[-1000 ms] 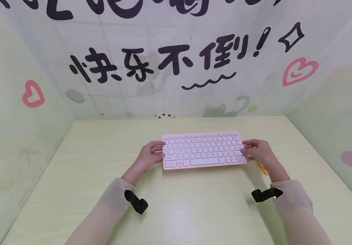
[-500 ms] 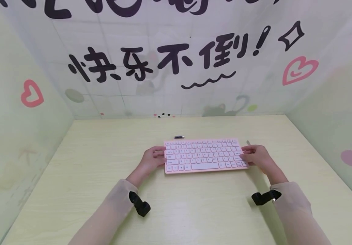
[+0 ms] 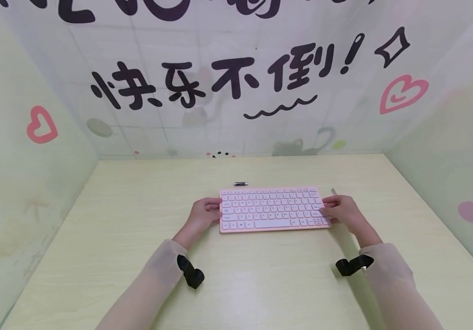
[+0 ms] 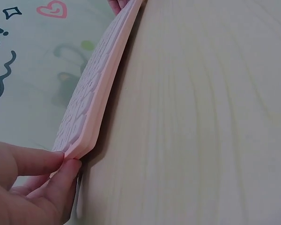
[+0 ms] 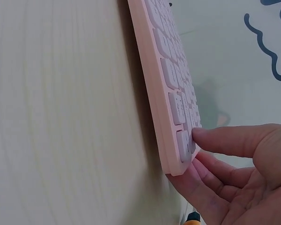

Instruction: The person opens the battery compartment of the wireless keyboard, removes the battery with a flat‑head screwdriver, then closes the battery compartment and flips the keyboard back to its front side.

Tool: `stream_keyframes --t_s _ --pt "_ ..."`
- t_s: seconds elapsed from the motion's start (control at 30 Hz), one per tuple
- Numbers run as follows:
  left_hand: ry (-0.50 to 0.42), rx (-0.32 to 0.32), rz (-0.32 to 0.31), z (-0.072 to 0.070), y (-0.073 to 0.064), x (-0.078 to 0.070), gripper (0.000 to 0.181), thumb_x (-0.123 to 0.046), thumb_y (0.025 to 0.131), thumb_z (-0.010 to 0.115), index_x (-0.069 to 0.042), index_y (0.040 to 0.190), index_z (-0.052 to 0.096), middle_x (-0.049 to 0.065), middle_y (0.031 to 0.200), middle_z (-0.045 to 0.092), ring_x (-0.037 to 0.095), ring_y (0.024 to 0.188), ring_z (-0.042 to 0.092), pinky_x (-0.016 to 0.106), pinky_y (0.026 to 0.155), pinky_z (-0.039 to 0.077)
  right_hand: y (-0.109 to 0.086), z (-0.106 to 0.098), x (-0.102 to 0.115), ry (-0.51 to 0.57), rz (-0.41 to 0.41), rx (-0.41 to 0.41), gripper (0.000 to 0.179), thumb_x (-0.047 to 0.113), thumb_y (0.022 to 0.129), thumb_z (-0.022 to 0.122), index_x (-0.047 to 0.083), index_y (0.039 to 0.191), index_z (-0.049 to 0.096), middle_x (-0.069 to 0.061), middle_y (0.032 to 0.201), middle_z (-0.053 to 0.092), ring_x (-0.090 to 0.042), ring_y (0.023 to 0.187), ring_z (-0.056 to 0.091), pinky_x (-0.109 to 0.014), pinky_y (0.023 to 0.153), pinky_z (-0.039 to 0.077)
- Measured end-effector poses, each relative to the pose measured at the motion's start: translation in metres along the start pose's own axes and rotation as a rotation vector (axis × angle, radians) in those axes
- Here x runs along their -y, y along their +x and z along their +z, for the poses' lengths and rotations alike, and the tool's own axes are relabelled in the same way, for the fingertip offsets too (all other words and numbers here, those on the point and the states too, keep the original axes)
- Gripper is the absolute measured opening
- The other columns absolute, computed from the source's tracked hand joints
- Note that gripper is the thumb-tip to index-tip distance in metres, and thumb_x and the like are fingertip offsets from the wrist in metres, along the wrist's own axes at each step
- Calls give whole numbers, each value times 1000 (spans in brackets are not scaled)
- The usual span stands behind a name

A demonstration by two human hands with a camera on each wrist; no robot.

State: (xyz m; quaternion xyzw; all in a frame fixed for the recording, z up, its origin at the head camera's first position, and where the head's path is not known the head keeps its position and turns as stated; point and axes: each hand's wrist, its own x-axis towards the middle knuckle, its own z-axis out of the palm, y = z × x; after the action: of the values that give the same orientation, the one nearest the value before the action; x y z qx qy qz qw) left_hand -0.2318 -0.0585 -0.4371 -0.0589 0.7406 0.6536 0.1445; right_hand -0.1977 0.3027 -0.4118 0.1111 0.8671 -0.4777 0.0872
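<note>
A pink keyboard (image 3: 275, 208) with white keys lies face up between both hands, its long side across the table. My left hand (image 3: 204, 214) pinches its left end, as the left wrist view shows with the fingers (image 4: 40, 163) at the near corner. At the other end my right hand (image 3: 343, 211) grips the edge, thumb (image 5: 229, 139) on the keys and fingers beneath. A dark shadow runs under the front edge; whether the underside touches the table cannot be told.
Behind the keyboard lies a small black-and-silver cylinder (image 3: 241, 184), like a battery. A thin metal shaft (image 3: 333, 191) shows past my right hand; an orange-and-black handle end (image 5: 193, 218) appears below that hand. Printed walls enclose the wooden table (image 3: 137, 192).
Both hands have brought the keyboard down and nearer, then slightly left. The small cylinder and metal shaft have come into view; the orange handle has gone behind the right hand in the head view.
</note>
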Motion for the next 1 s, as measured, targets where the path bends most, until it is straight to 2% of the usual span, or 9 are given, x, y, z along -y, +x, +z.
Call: stream_keyframes --t_s 0.17,0.3,0.73,0.83,1.0 --pt "65 -40 4 2 2 1 39 14 80 58 0 117 58 16 108 57 24 92 57 29 73 51 0 0 -1 -26 7 -4 42 2 84 63 -16 118 46 -18 98 53 -10 71 55 -28 62 52" --pt "76 -64 -6 3 3 1 40 14 79 59 -1 115 60 15 103 56 23 88 55 28 70 52 0 1 -2 -39 16 -7 42 2 84 63 -15 119 46 -18 99 53 -13 73 55 -28 62 52" --pt "68 -68 -21 4 1 1 41 15 79 58 -2 117 58 14 103 54 23 86 56 28 68 52 -2 3 0 -53 13 3 42 1 83 64 -16 117 45 -20 96 54 -15 71 56 -33 62 53" --pt "81 -56 -33 2 0 0 39 10 82 58 -4 118 58 13 104 54 21 84 56 27 66 52 -1 1 4 -69 22 9 41 4 85 62 -15 118 46 -20 98 54 -18 75 57 -35 65 53" --pt "118 -44 -31 -8 -1 -3 34 -2 86 56 -5 120 56 13 105 53 20 79 55 28 61 52 3 -10 16 -138 -6 34 42 13 90 57 -12 122 46 -24 104 53 -29 88 56 -37 70 53"
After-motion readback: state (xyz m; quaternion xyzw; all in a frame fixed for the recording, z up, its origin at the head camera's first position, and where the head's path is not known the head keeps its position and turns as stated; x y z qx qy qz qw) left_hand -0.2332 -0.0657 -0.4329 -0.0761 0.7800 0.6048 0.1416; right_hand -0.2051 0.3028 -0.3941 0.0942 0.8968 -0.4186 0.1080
